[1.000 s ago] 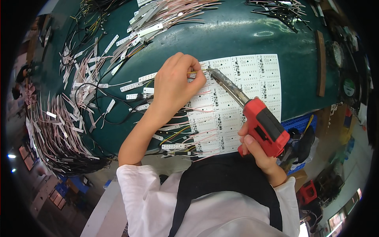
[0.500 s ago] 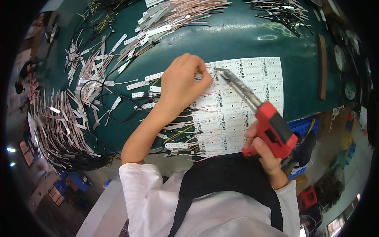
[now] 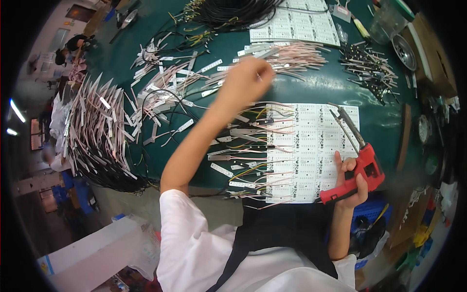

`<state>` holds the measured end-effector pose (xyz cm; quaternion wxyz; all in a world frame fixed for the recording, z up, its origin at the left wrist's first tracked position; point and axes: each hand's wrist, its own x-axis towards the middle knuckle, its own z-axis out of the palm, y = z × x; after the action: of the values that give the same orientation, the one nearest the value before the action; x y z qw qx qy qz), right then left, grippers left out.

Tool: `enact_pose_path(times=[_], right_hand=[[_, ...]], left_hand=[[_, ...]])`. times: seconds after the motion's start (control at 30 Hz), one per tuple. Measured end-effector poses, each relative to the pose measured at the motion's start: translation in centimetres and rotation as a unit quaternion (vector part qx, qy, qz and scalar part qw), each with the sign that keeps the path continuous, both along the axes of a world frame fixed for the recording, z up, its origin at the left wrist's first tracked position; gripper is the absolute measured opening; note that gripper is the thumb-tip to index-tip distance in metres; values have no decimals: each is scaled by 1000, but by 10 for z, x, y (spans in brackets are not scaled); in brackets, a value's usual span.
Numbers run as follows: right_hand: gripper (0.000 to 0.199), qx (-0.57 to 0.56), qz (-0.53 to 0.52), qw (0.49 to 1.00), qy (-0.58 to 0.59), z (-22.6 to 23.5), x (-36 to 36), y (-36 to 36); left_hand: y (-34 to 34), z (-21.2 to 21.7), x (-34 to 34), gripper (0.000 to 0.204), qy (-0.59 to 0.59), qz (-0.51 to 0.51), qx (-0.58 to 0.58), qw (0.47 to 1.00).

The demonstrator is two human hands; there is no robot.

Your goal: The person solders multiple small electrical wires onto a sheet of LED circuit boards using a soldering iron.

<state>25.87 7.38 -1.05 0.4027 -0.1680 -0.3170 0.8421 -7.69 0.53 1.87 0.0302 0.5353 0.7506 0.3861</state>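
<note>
My right hand (image 3: 351,185) is wrapped round the handle of a red soldering gun (image 3: 370,170). Its metal tip and thin feed tube point up and left over the white circuit board panel (image 3: 304,187). Wires from several small light strips (image 3: 220,169) lie across the panel's left edge. Beyond the panel's upper left corner, my left hand (image 3: 243,83) is over the near side of a pile of wired strips (image 3: 296,54). Its fingers are curled, blurred and partly hidden, so whether they hold anything is unclear.
The green table (image 3: 277,92) holds a large bundle of wired strips (image 3: 97,131) at the left and black-wired strips (image 3: 368,70) at the far right. Farther back are more white panels (image 3: 292,27) and a black cable coil (image 3: 228,12). A wooden bar (image 3: 404,138) lies at the right.
My left hand has left the panel's wired edge and moved away to the strip pile. The soldering gun has drawn back to the right. The head view has shifted, showing more of the far table.
</note>
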Motion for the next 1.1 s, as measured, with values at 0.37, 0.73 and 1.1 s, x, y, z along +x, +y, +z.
enact_pose_path(times=[0.37, 0.73, 1.1], right_hand=[[45, -3, -10, 1000, 14, 3, 2, -1], [43, 8, -3, 1000, 17, 5, 2, -1], [41, 37, -25, 999, -20, 24, 49, -13]], left_hand=[[-31, 66, -203, 21, 85, 278, 50, 955], [-177, 243, -138, 15, -704, -98, 219, 668], [-187, 48, 10, 28, 141, 186, -76, 970]])
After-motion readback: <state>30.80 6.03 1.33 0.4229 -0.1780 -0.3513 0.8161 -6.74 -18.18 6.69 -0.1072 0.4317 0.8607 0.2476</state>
